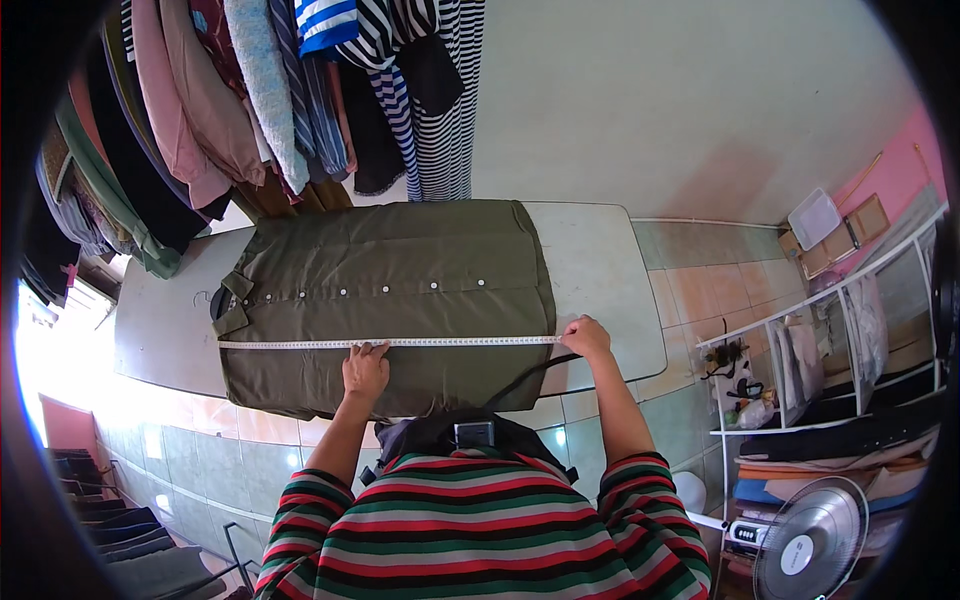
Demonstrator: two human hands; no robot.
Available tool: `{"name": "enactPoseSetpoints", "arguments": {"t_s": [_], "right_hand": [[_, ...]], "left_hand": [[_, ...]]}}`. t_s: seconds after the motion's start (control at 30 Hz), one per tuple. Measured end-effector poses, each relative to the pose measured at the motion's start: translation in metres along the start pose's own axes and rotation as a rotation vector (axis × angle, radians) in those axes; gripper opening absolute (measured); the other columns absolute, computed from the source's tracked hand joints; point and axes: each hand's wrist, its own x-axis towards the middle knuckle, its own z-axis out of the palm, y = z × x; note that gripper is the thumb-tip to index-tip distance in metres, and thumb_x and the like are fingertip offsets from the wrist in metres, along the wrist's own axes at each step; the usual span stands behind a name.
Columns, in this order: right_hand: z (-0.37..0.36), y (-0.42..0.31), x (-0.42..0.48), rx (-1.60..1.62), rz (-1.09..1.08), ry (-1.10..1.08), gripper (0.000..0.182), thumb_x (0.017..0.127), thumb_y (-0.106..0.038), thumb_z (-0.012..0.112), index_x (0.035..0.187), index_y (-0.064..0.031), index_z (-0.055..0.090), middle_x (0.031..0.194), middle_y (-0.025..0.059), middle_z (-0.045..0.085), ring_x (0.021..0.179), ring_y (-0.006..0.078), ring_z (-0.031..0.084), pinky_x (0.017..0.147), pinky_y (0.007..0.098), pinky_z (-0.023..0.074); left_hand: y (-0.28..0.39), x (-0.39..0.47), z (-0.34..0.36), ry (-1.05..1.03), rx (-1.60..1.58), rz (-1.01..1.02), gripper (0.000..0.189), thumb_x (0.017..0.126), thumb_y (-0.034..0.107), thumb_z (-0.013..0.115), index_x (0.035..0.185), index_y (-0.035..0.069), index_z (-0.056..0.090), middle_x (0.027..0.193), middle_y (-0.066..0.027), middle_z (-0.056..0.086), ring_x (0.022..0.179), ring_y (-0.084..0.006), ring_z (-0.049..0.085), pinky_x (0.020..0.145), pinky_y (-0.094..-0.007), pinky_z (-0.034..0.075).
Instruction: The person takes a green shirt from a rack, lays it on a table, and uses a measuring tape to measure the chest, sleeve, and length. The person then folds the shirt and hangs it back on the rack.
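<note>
An olive-green button-up shirt (420,247) lies flat across the table, its collar (231,304) to the left and a row of white buttons along its middle. A white measuring tape (465,341) runs straight over the shirt from near the collar side to the hem. My left hand (366,373) rests on the shirt with its fingertips pressing on the tape. At the hem on the right, my right hand (587,335) pinches the end part of the tape. Beside that hand a black strap or cord (529,373) crosses the shirt's lower corner.
Many garments (202,97) hang over the back left of the white table (592,277). A hanger hook (201,298) pokes out by the collar. On the right stand a white metal rack (787,431) with folded fabrics and an electric fan (810,540). More dark clothes (127,532) hang at lower left.
</note>
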Motion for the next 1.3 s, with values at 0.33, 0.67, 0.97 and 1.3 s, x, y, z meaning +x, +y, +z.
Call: {"name": "enactPoseSetpoints", "arguments": {"t_s": [0.33,0.67,0.97,1.3], "right_hand": [[0.001,0.002,0.001,0.015,0.007,-0.024,0.011,0.065,-0.027,0.070,0.070,-0.0175,0.070,0.095,0.0043,0.060,0.091,0.0228,0.061,0.077,0.0356,0.0503],[0.004,0.002,0.001,-0.011,-0.003,0.007,0.010,0.065,-0.026,0.069,0.071,-0.0174,0.070,0.094,0.0043,0.061,0.088,0.0226,0.062,0.075,0.0355,0.0508],[0.001,0.013,-0.006,0.215,-0.284,0.042,0.030,0.061,-0.013,0.072,0.090,-0.0104,0.063,0.095,0.0123,0.051,0.084,0.0267,0.058,0.076,0.0353,0.0500],[0.026,-0.040,-0.029,0.537,-0.541,0.256,0.029,0.070,-0.007,0.073,0.096,-0.0037,0.060,0.094,0.0138,0.061,0.084,0.0308,0.060,0.072,0.0370,0.0503]], "left_hand": [[-0.003,-0.002,0.006,0.036,0.016,0.008,0.035,0.075,0.017,0.054,0.108,0.019,0.066,0.099,-0.0064,0.062,0.099,-0.0270,0.056,0.076,-0.0452,0.050],[-0.003,-0.005,0.006,0.057,-0.004,0.008,0.036,0.074,0.015,0.055,0.109,0.020,0.065,0.100,-0.0053,0.060,0.098,-0.0267,0.055,0.075,-0.0451,0.049],[-0.004,-0.015,0.005,0.094,-0.038,0.032,0.046,0.072,0.016,0.056,0.118,0.019,0.059,0.108,-0.0075,0.054,0.102,-0.0285,0.050,0.078,-0.0463,0.044],[-0.004,-0.023,0.013,0.200,-0.021,0.083,0.054,0.072,0.018,0.054,0.126,0.017,0.053,0.095,-0.0097,0.048,0.095,-0.0278,0.046,0.083,-0.0429,0.038]]}}
